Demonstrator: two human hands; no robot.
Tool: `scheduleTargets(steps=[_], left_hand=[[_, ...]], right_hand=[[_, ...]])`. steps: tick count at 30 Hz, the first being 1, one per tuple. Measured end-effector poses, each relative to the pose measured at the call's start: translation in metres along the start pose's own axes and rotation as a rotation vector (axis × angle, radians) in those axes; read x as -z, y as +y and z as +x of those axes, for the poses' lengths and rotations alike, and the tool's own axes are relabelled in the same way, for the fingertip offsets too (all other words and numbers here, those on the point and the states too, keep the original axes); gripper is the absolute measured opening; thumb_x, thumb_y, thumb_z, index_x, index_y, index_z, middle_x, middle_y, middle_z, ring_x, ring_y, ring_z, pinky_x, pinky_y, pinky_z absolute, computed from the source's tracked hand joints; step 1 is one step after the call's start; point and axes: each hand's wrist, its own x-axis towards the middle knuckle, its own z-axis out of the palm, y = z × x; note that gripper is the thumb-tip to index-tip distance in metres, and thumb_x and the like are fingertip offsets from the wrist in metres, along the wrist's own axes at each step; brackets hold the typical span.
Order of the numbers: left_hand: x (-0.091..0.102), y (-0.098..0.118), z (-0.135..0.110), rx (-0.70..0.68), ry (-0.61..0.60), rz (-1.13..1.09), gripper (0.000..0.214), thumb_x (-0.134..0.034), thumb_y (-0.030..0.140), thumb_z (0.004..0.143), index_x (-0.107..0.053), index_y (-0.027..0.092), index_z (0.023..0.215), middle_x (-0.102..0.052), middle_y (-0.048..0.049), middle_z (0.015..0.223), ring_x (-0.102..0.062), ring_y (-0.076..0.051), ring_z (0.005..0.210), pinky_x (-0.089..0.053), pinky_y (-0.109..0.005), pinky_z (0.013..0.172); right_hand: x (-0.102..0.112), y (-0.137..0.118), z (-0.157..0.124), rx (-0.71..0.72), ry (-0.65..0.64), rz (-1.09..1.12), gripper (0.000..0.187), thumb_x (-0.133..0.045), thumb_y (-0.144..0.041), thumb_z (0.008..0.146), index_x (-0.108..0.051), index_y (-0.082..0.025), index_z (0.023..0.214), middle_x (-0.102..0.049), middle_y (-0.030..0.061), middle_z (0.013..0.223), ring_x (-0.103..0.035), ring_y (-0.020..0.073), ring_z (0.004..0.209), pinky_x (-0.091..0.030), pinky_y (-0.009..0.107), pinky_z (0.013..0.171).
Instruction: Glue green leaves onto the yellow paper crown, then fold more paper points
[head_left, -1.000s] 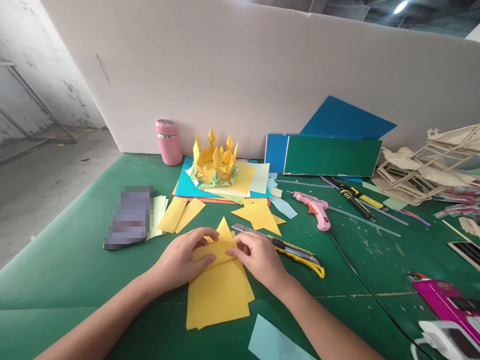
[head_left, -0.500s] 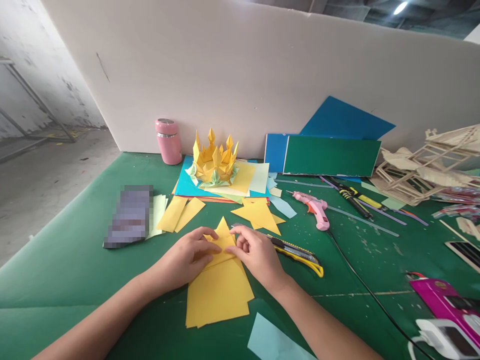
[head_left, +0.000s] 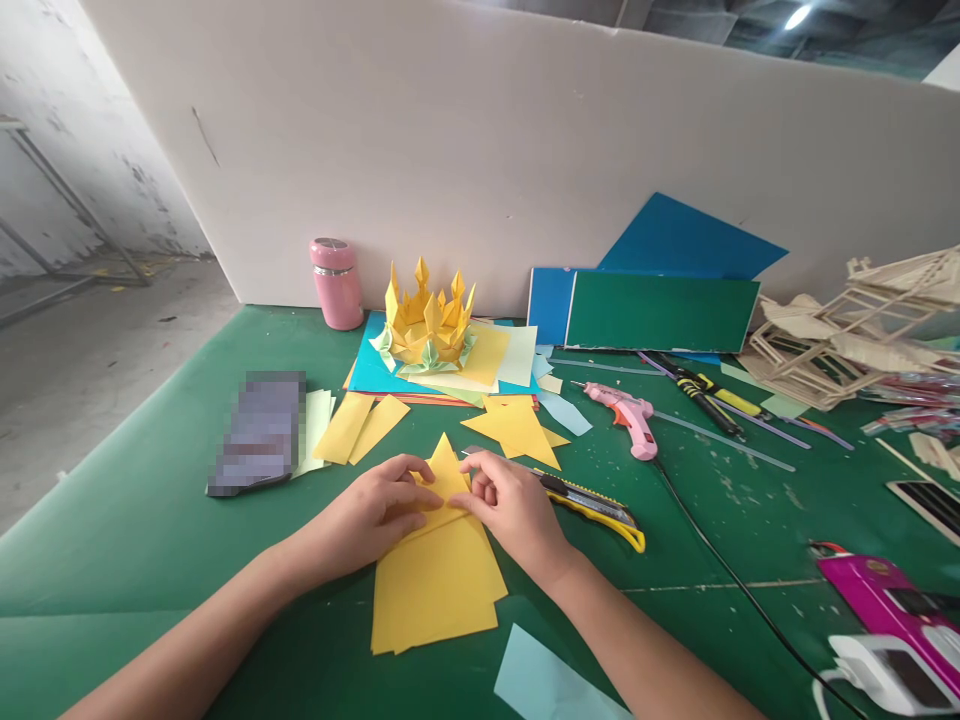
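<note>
A folded piece of yellow paper (head_left: 445, 458) with a pointed top lies over a small stack of yellow paper sheets (head_left: 436, 595). My left hand (head_left: 384, 512) grips its left side with bent fingers and thumb. From the right, my right hand (head_left: 519, 508) pinches it with thumb and index finger, the other fingers curled. Both hands partly cover the folded piece. Just right of my right hand lies a yellow and black utility knife (head_left: 596, 508). Beyond the hands are yellow folded pieces (head_left: 517, 430) and two yellow strips (head_left: 375, 428).
A yellow paper crown (head_left: 431, 335) stands on coloured sheets near a pink flask (head_left: 337, 285). On the right are a pink glue gun (head_left: 634, 420) with a trailing cord, pliers (head_left: 705, 400) and a wooden stick model (head_left: 832, 340). A blue paper piece (head_left: 551, 675) lies near the front.
Both hands keep almost the same hold on the folded yellow paper. The whole view has shifted very slightly; no object has visibly moved on the table.
</note>
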Motion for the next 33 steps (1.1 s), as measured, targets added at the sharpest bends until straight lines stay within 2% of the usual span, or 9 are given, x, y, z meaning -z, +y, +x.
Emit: scheduleTargets(steps=[4, 7, 9, 12, 16, 26, 33], left_hand=[[-0.002, -0.002, -0.001, -0.007, 0.032, -0.022, 0.031, -0.046, 0.016, 0.083, -0.072, 0.025, 0.097, -0.061, -0.0065, 0.11, -0.064, -0.018, 0.09, -0.052, -0.028, 0.083], [-0.004, -0.007, -0.003, -0.02, 0.037, -0.018, 0.03, -0.047, 0.017, 0.084, -0.072, 0.025, 0.099, -0.06, -0.007, 0.114, -0.064, -0.019, 0.095, -0.052, -0.029, 0.086], [-0.005, -0.008, -0.003, -0.032, 0.033, -0.008, 0.031, -0.046, 0.017, 0.085, -0.072, 0.025, 0.1, -0.06, -0.0075, 0.113, -0.064, -0.019, 0.095, -0.051, -0.029, 0.087], [-0.003, -0.006, -0.003, -0.054, 0.031, 0.013, 0.033, -0.042, 0.016, 0.088, -0.072, 0.024, 0.101, -0.06, -0.0085, 0.112, -0.063, -0.018, 0.097, -0.05, -0.029, 0.088], [0.001, -0.003, -0.004, -0.079, 0.027, 0.028, 0.039, -0.035, 0.014, 0.091, -0.071, 0.022, 0.1, -0.06, -0.0096, 0.112, -0.063, -0.018, 0.098, -0.05, -0.027, 0.087], [0.002, -0.004, -0.005, -0.053, -0.031, 0.034, 0.037, -0.04, 0.009, 0.087, -0.069, 0.023, 0.106, -0.058, -0.0083, 0.117, -0.061, -0.019, 0.106, -0.049, -0.028, 0.092], [0.004, 0.0, -0.005, -0.039, -0.053, 0.046, 0.037, -0.04, 0.009, 0.087, -0.068, 0.023, 0.106, -0.058, -0.0078, 0.119, -0.06, -0.019, 0.107, -0.049, -0.028, 0.092]], right_hand=[[0.007, 0.002, -0.001, 0.099, 0.048, 0.042, 0.008, -0.059, -0.018, 0.085, -0.062, -0.02, 0.092, -0.058, -0.001, 0.067, -0.055, 0.0143, 0.06, -0.047, 0.025, 0.057], [0.018, 0.006, -0.002, 0.296, 0.068, 0.049, 0.024, -0.044, -0.01, 0.09, -0.065, -0.021, 0.092, -0.066, 0.0047, 0.082, -0.06, 0.0169, 0.078, -0.051, 0.029, 0.069], [0.025, 0.008, -0.003, 0.42, -0.01, 0.021, 0.033, -0.038, -0.006, 0.091, -0.068, -0.02, 0.092, -0.068, 0.006, 0.086, -0.06, 0.0176, 0.083, -0.052, 0.031, 0.074], [0.03, 0.01, -0.004, 0.511, -0.156, -0.024, 0.038, -0.035, -0.004, 0.091, -0.069, -0.018, 0.099, -0.07, 0.0068, 0.094, -0.061, 0.018, 0.087, -0.053, 0.034, 0.081], [0.029, 0.008, -0.004, 0.516, -0.235, -0.033, 0.04, -0.033, -0.007, 0.093, -0.07, -0.018, 0.104, -0.071, 0.0068, 0.099, -0.062, 0.0174, 0.091, -0.054, 0.033, 0.082], [0.028, 0.007, -0.002, 0.556, -0.201, -0.04, 0.036, -0.036, -0.013, 0.096, -0.072, -0.016, 0.099, -0.072, 0.0083, 0.094, -0.064, 0.0172, 0.085, -0.056, 0.031, 0.074], [0.026, 0.007, -0.004, 0.552, -0.215, -0.095, 0.036, -0.036, -0.014, 0.097, -0.072, -0.015, 0.099, -0.071, 0.0087, 0.095, -0.062, 0.018, 0.087, -0.054, 0.03, 0.075]])
